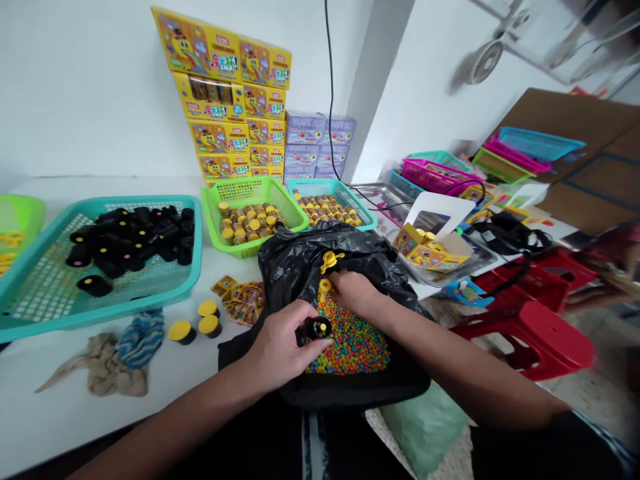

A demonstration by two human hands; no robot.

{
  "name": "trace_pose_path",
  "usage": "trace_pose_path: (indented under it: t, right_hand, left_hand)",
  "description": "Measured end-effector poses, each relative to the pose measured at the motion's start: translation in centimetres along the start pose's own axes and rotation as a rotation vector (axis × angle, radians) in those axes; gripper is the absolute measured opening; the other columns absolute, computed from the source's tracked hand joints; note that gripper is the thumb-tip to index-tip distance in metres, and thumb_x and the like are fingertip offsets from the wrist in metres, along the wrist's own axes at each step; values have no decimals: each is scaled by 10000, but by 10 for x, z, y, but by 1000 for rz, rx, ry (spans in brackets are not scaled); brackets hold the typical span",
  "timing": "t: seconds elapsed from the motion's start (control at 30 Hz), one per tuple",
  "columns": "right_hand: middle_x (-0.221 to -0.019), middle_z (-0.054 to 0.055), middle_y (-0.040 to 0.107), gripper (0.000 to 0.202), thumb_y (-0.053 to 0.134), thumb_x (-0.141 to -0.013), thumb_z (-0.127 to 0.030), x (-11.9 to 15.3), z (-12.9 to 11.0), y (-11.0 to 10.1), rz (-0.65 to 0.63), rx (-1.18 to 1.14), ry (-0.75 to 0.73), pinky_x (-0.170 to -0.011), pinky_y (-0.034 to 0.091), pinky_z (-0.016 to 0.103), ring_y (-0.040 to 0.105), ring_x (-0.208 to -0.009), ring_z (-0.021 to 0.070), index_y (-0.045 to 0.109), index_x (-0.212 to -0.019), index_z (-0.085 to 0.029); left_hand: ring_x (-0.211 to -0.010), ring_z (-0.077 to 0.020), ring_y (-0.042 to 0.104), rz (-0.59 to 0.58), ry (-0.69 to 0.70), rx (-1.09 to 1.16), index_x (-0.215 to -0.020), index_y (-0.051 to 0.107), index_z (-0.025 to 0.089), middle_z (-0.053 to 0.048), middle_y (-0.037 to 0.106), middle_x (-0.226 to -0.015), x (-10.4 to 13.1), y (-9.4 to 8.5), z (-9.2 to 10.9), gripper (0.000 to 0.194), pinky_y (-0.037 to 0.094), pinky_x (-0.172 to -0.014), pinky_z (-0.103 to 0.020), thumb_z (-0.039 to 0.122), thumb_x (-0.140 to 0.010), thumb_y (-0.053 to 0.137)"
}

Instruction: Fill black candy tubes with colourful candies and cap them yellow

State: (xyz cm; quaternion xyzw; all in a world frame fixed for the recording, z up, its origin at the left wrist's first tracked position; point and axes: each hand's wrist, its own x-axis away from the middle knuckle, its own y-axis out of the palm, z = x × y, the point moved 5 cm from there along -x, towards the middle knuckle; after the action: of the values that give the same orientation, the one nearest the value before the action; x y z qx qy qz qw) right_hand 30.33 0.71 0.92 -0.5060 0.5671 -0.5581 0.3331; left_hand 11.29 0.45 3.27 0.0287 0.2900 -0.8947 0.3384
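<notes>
My left hand (285,340) is closed around a small black cup (319,327), its mouth turned up and a yellow spot inside. It is held over many tiny coloured candy balls (355,343) in a black plastic bag (300,257). My right hand (353,291) reaches into the bag at the far side of the balls, close to yellow plastic pieces (329,261). Its fingertips are hidden, so I cannot tell what they hold. Left of the bag stand several small black cups with yellow lids (209,325), next to a pile of printed yellow labels (245,300).
A teal basket (193,280) holds black cups. Behind the bag, a green basket (213,203) and a blue basket (370,217) contain yellow-lidded jars. Yellow boxes (215,137) are stacked at the wall. Rags (120,363) lie at left; a red stool (540,340) stands at right.
</notes>
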Motion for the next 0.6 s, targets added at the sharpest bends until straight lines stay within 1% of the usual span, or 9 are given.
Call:
trace_pose_path:
  t: [0.07, 0.13, 0.2, 0.27, 0.33, 0.4, 0.43, 0.5, 0.6]
  right_hand:
    - [-1005, 177, 693, 202, 562, -836, -171, 6, 0, -2, 28, 6, -8, -806, 463, 336, 661, -948, 288, 680, -991, -118]
    - [-970, 167, 690, 206, 497, -888, -173, 17, 2, -10, 79, -19, -18, -806, 456, 324, 656, -931, 261, 685, -947, -112]
    - [-942, 121, 677, 239, 458, -932, -214, 31, 4, -20, 130, -56, -37, -790, 452, 287, 644, -896, 210, 684, -903, -141]
    - [-855, 61, 644, 249, 487, -934, -274, 48, 3, -28, 174, -154, -69, -731, 448, 253, 617, -808, 164, 677, -807, -173]
    - [-736, 16, 584, 259, 556, -894, -324, 65, -1, -33, 206, -420, -118, -654, 430, 245, 566, -706, 139, 657, -700, -185]
    - [-654, -15, 542, 251, 621, -841, -378, 80, -7, -31, 176, -832, -127, -577, 397, 244, 507, -606, 118, 660, -681, -189]
    - [-639, -24, 548, 231, 661, -807, -401, 85, -11, -27, 142, -1037, -96, -540, 376, 242, 483, -561, 106, 675, -715, -190]
    - [-632, -33, 591, 253, 752, -716, -428, 92, -19, -16, 64, -1331, 12, -478, 333, 230, 459, -487, 84, 693, -788, -193]
    - [-597, -33, 628, 317, 855, -578, -396, 96, -31, -4, 38, -1543, 139, -436, 291, 213, 479, -445, 79, 689, -749, -186]
  left_hand:
    - [-665, -130, 551, 15, -2, -15, -904, 592, 175, -2, 604, -775, 0, -1, 0, 208, 424, -593, -243, 283, -761, 697]
    - [-650, -127, 556, 16, -32, -7, -912, 589, 175, 1, 601, -768, -1, 0, 0, 206, 426, -584, -241, 293, -773, 685]
    - [-615, -119, 556, -2, -77, 17, -902, 577, 175, 11, 593, -745, -2, 1, -1, 195, 425, -566, -235, 296, -781, 671]
    - [-583, -116, 556, -30, -106, 18, -888, 564, 178, 22, 584, -713, -4, 3, -1, 192, 417, -550, -234, 295, -777, 669]
    - [-567, -119, 554, -54, -112, -11, -881, 556, 183, 34, 572, -679, -6, 4, 0, 189, 404, -545, -238, 291, -774, 668]
    - [-560, -121, 545, -77, -111, -42, -873, 553, 186, 40, 565, -665, -8, 5, 1, 185, 393, -549, -245, 293, -774, 667]
    - [-564, -122, 538, -84, -107, -55, -863, 552, 185, 38, 566, -672, -9, 6, 2, 185, 390, -554, -249, 295, -772, 670]
    - [-584, -124, 525, -100, -90, -69, -831, 553, 182, 29, 572, -695, -10, 7, 4, 182, 382, -565, -255, 299, -766, 677]
    - [-595, -119, 491, -105, -55, -40, -750, 537, 179, 30, 548, -675, -11, 10, 8, 172, 352, -554, -246, 287, -773, 668]
